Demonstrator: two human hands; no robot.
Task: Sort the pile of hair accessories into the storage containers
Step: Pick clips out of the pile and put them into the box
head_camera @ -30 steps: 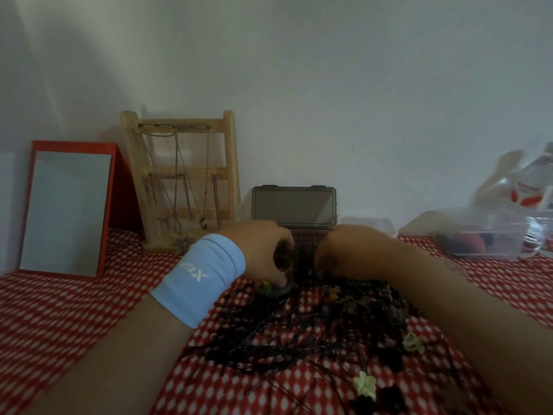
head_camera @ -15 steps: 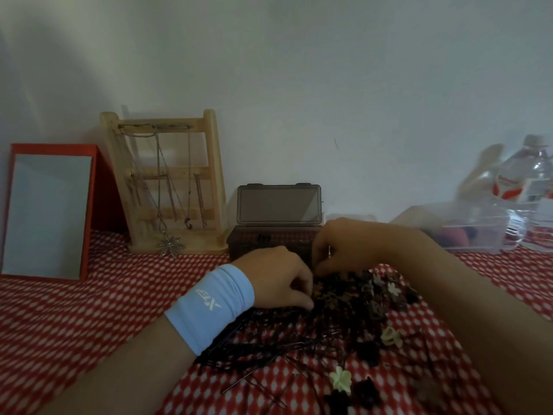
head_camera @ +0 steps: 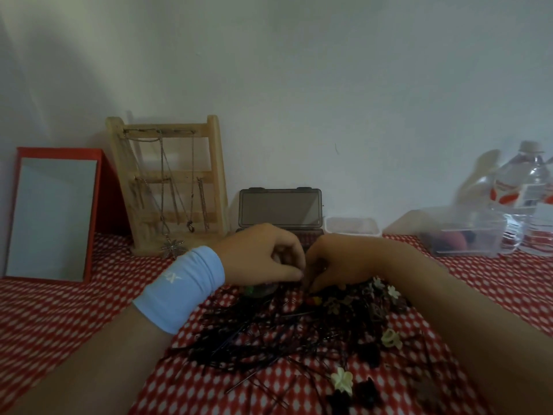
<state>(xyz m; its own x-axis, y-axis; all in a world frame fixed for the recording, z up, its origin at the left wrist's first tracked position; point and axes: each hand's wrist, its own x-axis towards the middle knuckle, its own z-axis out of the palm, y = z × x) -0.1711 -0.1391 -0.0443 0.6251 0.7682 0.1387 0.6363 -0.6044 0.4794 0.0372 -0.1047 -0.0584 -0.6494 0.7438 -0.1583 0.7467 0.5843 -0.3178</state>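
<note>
A dark pile of hair accessories (head_camera: 299, 333) lies on the red checked tablecloth: black bobby pins, small dark claw clips and cream flower clips (head_camera: 341, 380). My left hand (head_camera: 263, 256), with a light blue wristband, is curled at the pile's far edge. My right hand (head_camera: 338, 265) is curled beside it, and the fingertips of both meet over the pile. What they pinch is hidden. Behind the hands stand a dark box with its lid up (head_camera: 279, 211), a small clear tub (head_camera: 351, 226) and a larger clear container (head_camera: 466, 232).
A wooden jewellery stand (head_camera: 170, 187) hung with chains and a red-framed mirror (head_camera: 54, 217) lean against the wall at the back left. Water bottles (head_camera: 526, 190) stand at the far right. A small dark round item (head_camera: 260, 290) sits under my left hand.
My left hand has lifted and moved right until its fingertips meet my right hand's. The view has shifted a little, and the small clear tub now shows behind my right hand.
</note>
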